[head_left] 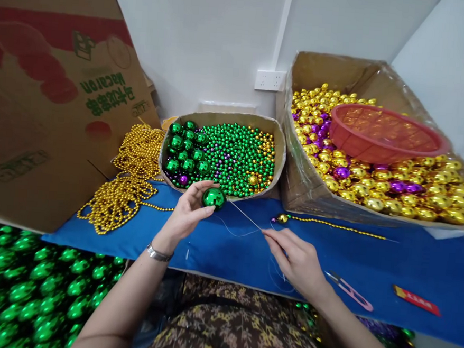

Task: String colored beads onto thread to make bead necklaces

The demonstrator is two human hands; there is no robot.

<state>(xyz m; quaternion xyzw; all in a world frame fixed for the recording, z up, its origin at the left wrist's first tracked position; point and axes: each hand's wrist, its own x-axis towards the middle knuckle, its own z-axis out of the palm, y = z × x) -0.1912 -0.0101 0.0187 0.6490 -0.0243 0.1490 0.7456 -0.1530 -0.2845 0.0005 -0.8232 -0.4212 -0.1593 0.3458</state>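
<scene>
A large shiny green bead (214, 197) is gripped between the thumb and fingers of my left hand (192, 208), just in front of the box of small beads. My right hand (295, 258) pinches a thin needle (245, 216) that points up and left towards the green bead; its tip lies apart from the bead or close beside it, I cannot tell which. Fine clear thread (231, 233) loops below the needle over the blue cloth. Behind my right hand lies a short strand of gold beads (332, 224) with a larger gold bead and a purple one at its left end.
A low box (280, 169) holds green, purple and gold beads. The big carton (300, 192) at right holds gold and purple beads and a red basket (385, 134). Gold bead chains (113, 200) lie left. Pink-handled snips (353, 294) and a red packet (417, 300) rest on the blue cloth (388, 267).
</scene>
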